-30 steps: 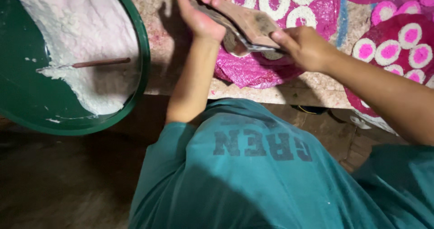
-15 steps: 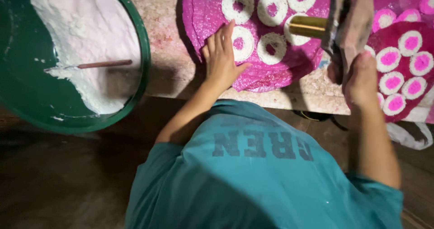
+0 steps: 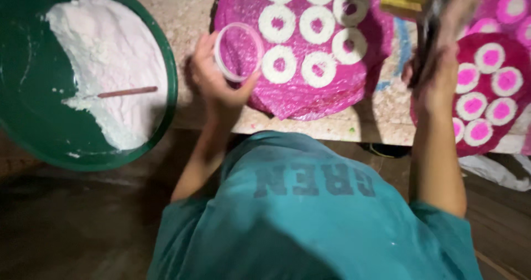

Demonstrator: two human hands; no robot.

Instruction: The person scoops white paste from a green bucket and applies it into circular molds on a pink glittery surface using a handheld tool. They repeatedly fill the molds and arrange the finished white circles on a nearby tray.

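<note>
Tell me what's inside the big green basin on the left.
The green basin holds a heap of white powder with a thin reddish stick lying across it. The basin's floor beneath the powder is covered.

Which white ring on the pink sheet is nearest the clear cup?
The ring just right of the clear cup held by the left hand; others lie farther off.

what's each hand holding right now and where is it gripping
Left hand pinches a clear round ring cutter by its rim. Right hand grips a blurred dark tool at its lower end.
</note>
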